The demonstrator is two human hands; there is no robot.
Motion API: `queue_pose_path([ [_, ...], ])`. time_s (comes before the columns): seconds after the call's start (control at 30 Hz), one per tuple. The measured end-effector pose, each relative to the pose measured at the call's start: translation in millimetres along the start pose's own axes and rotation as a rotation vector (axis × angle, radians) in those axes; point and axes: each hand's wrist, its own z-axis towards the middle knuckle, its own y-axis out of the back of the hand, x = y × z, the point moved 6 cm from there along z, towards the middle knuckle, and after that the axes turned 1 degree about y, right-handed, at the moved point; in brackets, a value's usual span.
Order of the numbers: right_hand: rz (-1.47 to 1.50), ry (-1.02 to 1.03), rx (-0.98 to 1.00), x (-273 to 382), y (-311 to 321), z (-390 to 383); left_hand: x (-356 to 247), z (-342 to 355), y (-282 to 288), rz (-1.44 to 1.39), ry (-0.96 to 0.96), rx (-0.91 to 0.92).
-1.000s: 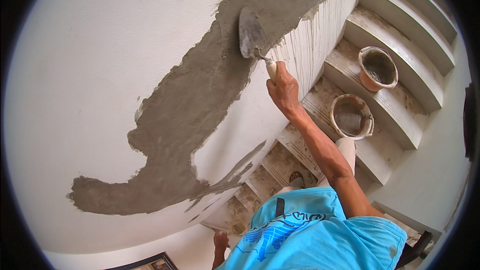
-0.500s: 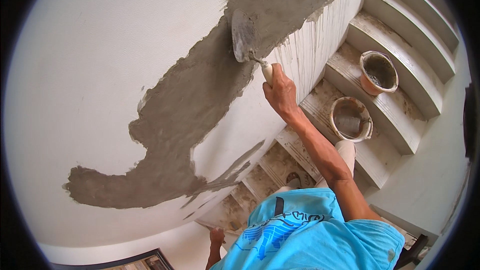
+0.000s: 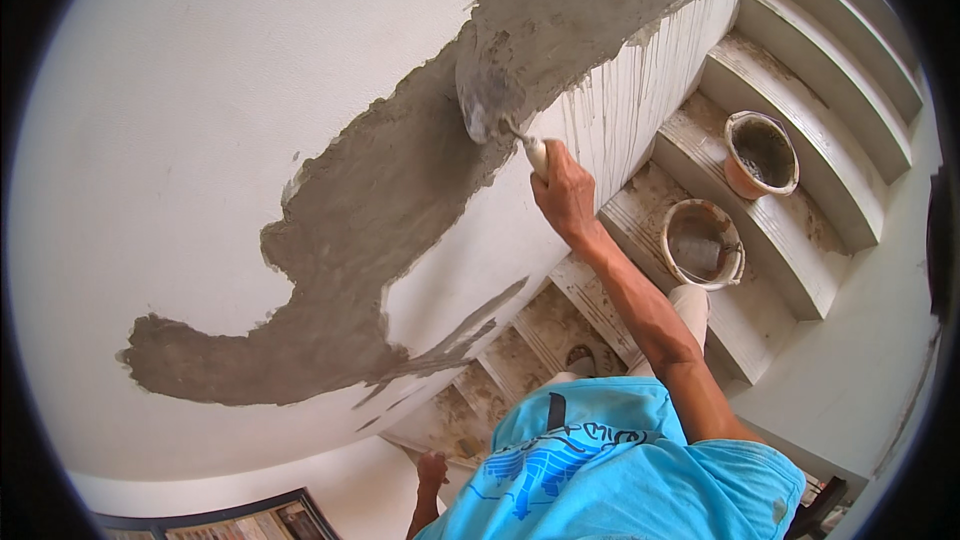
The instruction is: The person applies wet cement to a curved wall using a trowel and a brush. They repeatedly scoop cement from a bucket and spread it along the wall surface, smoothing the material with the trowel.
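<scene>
My right hand (image 3: 566,190) grips the pale handle of a plastering trowel (image 3: 488,95). Its grey blade lies against a long patch of wet cement plaster (image 3: 360,210) on the white wall, in the upper middle of the view. The blade looks slightly smeared by motion. Low down beside my body, my left hand (image 3: 432,470) hangs away from the plaster with its fingers curled in. Whether anything is in those fingers is too small to make out.
On the stairs (image 3: 800,110) at the right stand two buckets: an orange one (image 3: 748,175) with grey mix inside, and a stained whitish one (image 3: 738,270) holding something grey, below it. A dark picture frame (image 3: 315,515) is at the lower left. Cement smears mark the steps.
The trowel blade has shifted slightly down the plaster, and its angle has changed a little. The whole view has also moved slightly. My left hand stays low.
</scene>
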Motion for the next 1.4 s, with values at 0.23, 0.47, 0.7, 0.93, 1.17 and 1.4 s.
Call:
queue_pose_path([
  [0.23, -0.073, -0.065, 0.065, -17, -22, -9, 9, 17, -2, -0.037, 0.079, 0.18],
  [0.47, -0.101, -0.153, 0.24, -32, -1, -59, 2, 17, 4, -0.063, 0.023, 0.097],
  [0.7, -0.023, -0.124, 0.059, -6, 3, -3, -21, 23, 18, -0.183, 0.127, 0.118],
  [0.93, -0.061, -0.204, 0.286, -38, -17, -85, -16, 10, 9, -0.165, 0.214, 0.119],
  [1.17, 0.051, -0.209, 0.146, -2, 3, -24, -8, 10, 6, -0.214, 0.322, 0.136],
  [1.4, 0.011, -0.141, 0.269, -8, -30, -86, 0, 21, -6, -0.197, 0.257, 0.153],
])
